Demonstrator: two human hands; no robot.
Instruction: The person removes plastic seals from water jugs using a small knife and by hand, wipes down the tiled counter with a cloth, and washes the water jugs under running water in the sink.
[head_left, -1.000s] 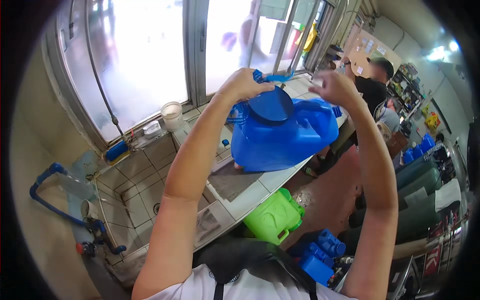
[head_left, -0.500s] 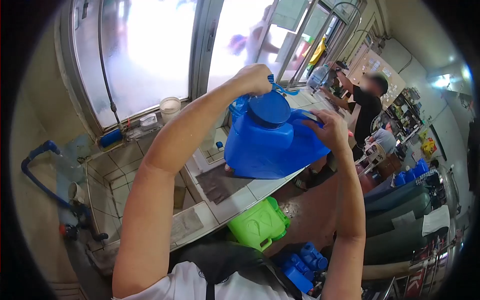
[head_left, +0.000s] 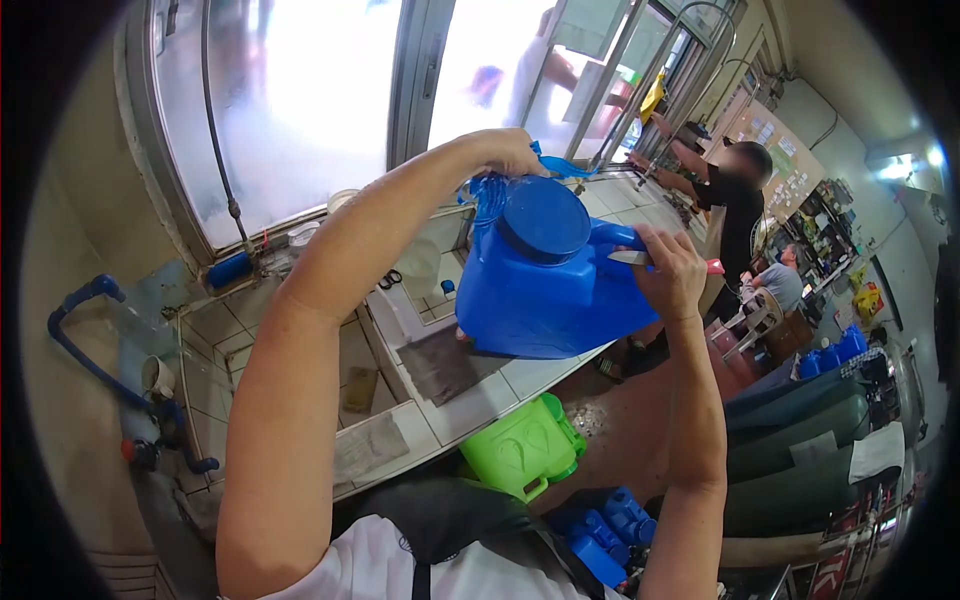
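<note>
A large blue jug (head_left: 540, 305) with a round dark blue cap (head_left: 546, 218) stands on the tiled counter (head_left: 440, 410). Beyond the cap, my left hand (head_left: 510, 152) is closed on blue plastic film (head_left: 488, 200) that hangs down the jug's far left side. At the jug's handle, my right hand (head_left: 672, 270) is closed round a knife (head_left: 632, 257). Its short blade points left, and a red handle end shows at the right of the hand.
A tiled sink (head_left: 350, 350) lies left of the jug, with scissors (head_left: 391, 279) on its far edge. Below the counter stand a green jug (head_left: 525, 450) and blue containers (head_left: 600, 535). A person in black (head_left: 738, 200) works farther along; another sits behind.
The right hand first hovered open right of the jug, then came down to the handle, where the knife now shows. The left hand stays at the film. The view has shifted slightly.
</note>
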